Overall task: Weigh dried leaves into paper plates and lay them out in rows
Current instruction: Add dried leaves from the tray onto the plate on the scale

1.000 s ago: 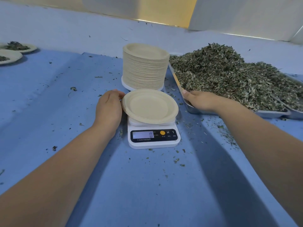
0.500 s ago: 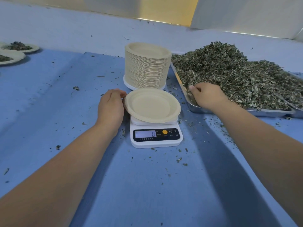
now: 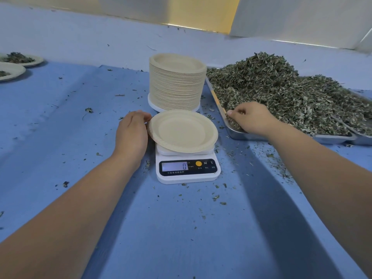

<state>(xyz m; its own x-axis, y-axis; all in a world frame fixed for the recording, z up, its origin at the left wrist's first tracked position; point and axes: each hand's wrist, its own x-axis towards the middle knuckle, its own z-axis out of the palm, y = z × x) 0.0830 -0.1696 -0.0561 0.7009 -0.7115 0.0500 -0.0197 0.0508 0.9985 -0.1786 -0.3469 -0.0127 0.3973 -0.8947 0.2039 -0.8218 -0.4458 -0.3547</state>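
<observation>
An empty beige paper plate (image 3: 183, 130) lies on a white digital scale (image 3: 187, 168) whose display reads 0. My left hand (image 3: 132, 133) rests beside the plate, its fingertips touching the left rim. A big heap of dried leaves (image 3: 281, 91) fills a steel tray (image 3: 237, 135) to the right. My right hand (image 3: 251, 117) is in the tray's near left corner, fingers curled into the leaves and pinching some. A tall stack of paper plates (image 3: 177, 83) stands just behind the scale.
Two filled plates (image 3: 24, 60) lie at the far left edge of the blue table cover (image 3: 181, 228). Loose leaf crumbs are scattered round the scale. A second steel tray (image 3: 362, 135) adjoins the first on the right. A wall runs along the back.
My right hand moved from the tray's rim into the leaf heap and curled round some leaves. My left hand stayed at the plate's rim.
</observation>
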